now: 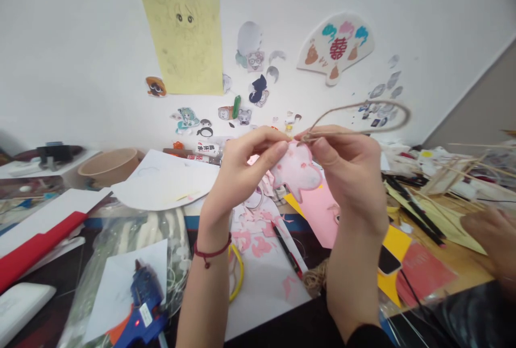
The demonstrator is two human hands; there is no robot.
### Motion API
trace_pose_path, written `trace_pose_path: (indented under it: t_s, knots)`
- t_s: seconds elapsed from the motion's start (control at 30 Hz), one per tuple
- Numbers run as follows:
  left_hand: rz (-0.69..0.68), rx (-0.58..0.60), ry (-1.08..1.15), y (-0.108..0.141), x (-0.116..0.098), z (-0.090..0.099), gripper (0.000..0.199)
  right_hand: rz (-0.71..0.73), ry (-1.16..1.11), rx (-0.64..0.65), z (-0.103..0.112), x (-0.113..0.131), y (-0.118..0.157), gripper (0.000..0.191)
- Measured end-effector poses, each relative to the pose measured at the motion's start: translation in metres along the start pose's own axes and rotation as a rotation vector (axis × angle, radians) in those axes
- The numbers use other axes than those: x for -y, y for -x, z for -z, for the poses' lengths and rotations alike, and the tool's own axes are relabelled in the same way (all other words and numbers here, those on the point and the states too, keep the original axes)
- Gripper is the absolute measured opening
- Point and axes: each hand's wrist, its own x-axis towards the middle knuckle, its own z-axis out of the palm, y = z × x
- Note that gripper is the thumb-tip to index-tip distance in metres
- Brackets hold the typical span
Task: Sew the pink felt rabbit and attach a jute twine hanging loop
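A pale pink cut-out shape (303, 172) with small red marks hangs between my two hands at the centre. My left hand (256, 162) pinches its upper left edge between thumb and fingers. At its top, my right hand (349, 162) pinches a brown twine (365, 103), which passes by the top edge of the cut-out and loops out to the right above my hand. The knot or crossing of the twine sits between my fingertips. My right fingertips also lie against the cut-out's top edge.
Below lie white paper with pink scraps (258, 235), a ball of twine (315, 279) and a blue glue gun (145, 299). A round white board (165, 180) is at left. Thin sticks (455, 176) lie at right, near another person's hand (489, 238). Stickers cover the wall.
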Motion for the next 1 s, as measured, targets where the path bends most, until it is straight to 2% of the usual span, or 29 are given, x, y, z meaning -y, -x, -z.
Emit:
trace_pose_path:
  t_s: [0.13,0.3,0.47,0.67,0.8,1.0]
  knots:
    - [0.035,-0.024,0.285,-0.001,0.014,-0.005,0.016,-0.027,0.035,0.065,-0.002,0.006,0.002,0.013]
    - [0.107,-0.041,0.494,-0.001,0.019,-0.013,0.027,0.139,0.233,0.007,-0.013,0.018,0.008,0.018]
    - [0.111,-0.025,0.51,-0.001,0.019,-0.012,0.023,0.275,0.353,-0.022,-0.018,0.026,0.011,0.018]
    - [0.144,-0.043,0.463,0.001,0.021,-0.008,0.017,0.43,0.547,-0.092,-0.02,0.024,0.01,0.013]
    - [0.18,-0.068,0.438,0.0,0.02,-0.007,0.021,0.415,0.582,-0.118,-0.023,0.022,0.01,0.011]
    - [0.198,-0.062,0.433,-0.003,0.022,-0.008,0.024,0.24,0.595,-0.131,-0.025,0.023,0.013,0.009]
